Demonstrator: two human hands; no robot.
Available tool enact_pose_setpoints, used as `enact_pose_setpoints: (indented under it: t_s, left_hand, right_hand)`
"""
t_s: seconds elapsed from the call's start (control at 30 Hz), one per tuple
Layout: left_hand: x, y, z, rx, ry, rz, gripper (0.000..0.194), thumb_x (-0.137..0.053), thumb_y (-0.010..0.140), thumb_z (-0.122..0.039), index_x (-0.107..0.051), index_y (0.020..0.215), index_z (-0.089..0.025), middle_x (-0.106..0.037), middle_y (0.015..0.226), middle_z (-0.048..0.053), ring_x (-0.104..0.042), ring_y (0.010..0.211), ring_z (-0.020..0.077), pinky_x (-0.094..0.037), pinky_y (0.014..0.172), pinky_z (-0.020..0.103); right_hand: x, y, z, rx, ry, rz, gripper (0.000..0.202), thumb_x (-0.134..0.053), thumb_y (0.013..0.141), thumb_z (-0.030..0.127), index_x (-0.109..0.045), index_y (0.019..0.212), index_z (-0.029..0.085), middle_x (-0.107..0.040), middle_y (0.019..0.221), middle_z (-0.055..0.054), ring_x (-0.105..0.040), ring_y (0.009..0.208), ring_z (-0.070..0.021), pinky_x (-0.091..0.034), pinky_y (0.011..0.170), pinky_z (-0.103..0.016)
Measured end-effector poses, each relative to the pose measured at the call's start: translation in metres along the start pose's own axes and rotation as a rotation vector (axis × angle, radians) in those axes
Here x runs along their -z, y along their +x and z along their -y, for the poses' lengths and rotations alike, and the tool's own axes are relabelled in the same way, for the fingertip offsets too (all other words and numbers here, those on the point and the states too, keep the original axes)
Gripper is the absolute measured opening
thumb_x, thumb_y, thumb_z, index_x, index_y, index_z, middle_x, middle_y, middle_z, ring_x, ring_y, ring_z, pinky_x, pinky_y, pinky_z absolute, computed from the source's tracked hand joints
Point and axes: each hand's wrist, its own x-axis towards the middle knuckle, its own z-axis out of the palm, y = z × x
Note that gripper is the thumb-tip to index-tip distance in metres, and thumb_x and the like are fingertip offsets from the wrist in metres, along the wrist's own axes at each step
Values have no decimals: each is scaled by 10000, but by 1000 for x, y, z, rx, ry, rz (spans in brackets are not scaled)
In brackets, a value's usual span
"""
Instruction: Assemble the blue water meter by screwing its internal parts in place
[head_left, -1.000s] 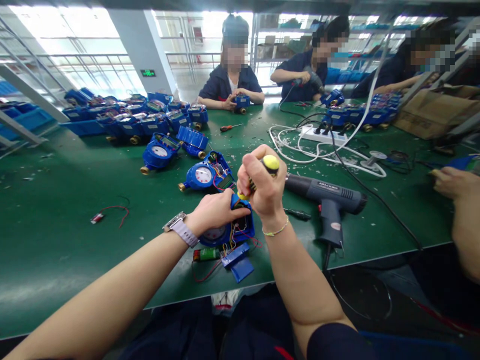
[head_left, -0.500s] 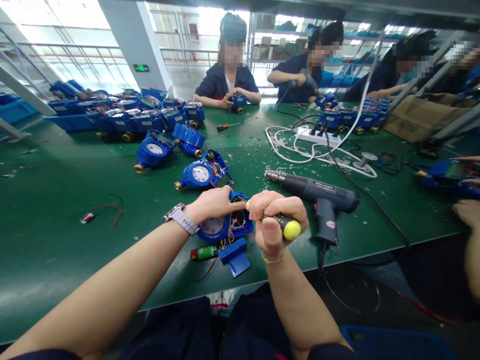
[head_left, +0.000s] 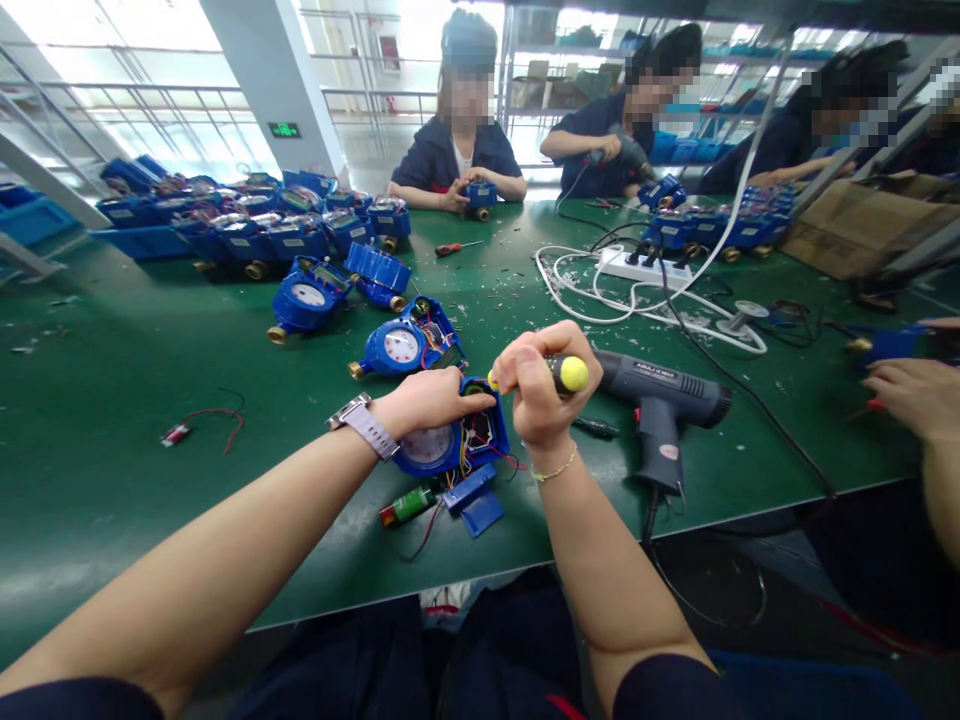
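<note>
An open blue meter (head_left: 426,447) with a round dial and exposed wires lies on the green table below my hands. My left hand (head_left: 431,405) rests on its upper edge, thumb stretched toward the open compartment; its other fingers are mostly hidden. My right hand (head_left: 544,385) is wrapped round a black and yellow screwdriver (head_left: 573,374) at the meter's upper right. The screwdriver's tip cannot be made out. In front of the meter lie a green battery (head_left: 407,507) and a blue cover piece (head_left: 480,508). Another open meter (head_left: 401,345) sits just behind.
A heat gun (head_left: 664,390) lies to the right, near a black pen-like tool (head_left: 596,428). Behind are a white power strip (head_left: 645,268) and looped cables. Many blue meters (head_left: 247,235) fill the back left. A co-worker's hand (head_left: 911,395) is at the far right.
My right hand has moved up and slightly back with the screwdriver, whose handle has tilted. The black tool beside the heat gun now shows. My left hand has barely moved.
</note>
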Motion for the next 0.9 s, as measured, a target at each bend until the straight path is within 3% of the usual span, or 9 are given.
enact_pose_setpoints:
  t_s: [0.23, 0.33, 0.47, 0.6, 0.77, 0.9]
  left_hand:
    - [-1, -1, 0, -51, 32, 12, 658, -390, 814, -742, -599, 1000, -146, -694, 997, 167, -670, 908, 340, -495, 734, 370]
    - [-4, -3, -1, -57, 37, -11, 687, -395, 811, -749, -557, 1098, -146, -688, 1026, 164, -670, 917, 338, -494, 744, 370]
    - [-5, -2, -1, -35, 20, -17, 732, -328, 824, -762, -541, 1130, -131, -685, 1036, 182, -669, 924, 346, -497, 738, 378]
    - [-3, 0, -2, 1, 5, -12, 787, -333, 795, -795, -541, 1151, -124, -673, 1084, 206, -649, 985, 387, -497, 775, 421]
    - [-4, 0, -4, 25, 16, -13, 732, -335, 821, -746, -556, 1139, -125, -675, 1083, 212, -645, 998, 395, -498, 791, 438]
    - [-5, -2, -7, 34, 33, -26, 701, -337, 835, -715, -564, 1106, -109, -681, 1044, 219, -657, 959, 395, -503, 771, 442]
  right_hand:
    - [-6, 32, -7, -213, 313, 245, 310, -593, 860, 372, -380, 689, 225, -411, 464, 104, -368, 335, -66, -356, 342, -197]
    - [-5, 29, -4, -231, 335, 285, 310, -628, 861, 363, -407, 700, 219, -440, 478, 98, -388, 337, -67, -367, 343, -198]
    - [4, 8, 18, -46, 283, 79, 243, -648, 871, 326, -487, 730, 211, -453, 539, 66, -462, 432, -99, -406, 417, -235]
    - [11, -6, 39, 93, 314, -155, 222, -634, 880, 289, -486, 734, 212, -430, 530, 64, -405, 412, -104, -400, 407, -245]
    - [4, -18, 29, 165, 225, -250, 261, -715, 857, 375, -520, 812, 206, -482, 586, 49, -451, 450, -119, -463, 454, -281]
    - [-2, -28, 17, 215, 123, -280, 236, -713, 863, 350, -530, 872, 200, -526, 634, 35, -511, 504, -132, -507, 494, -300]
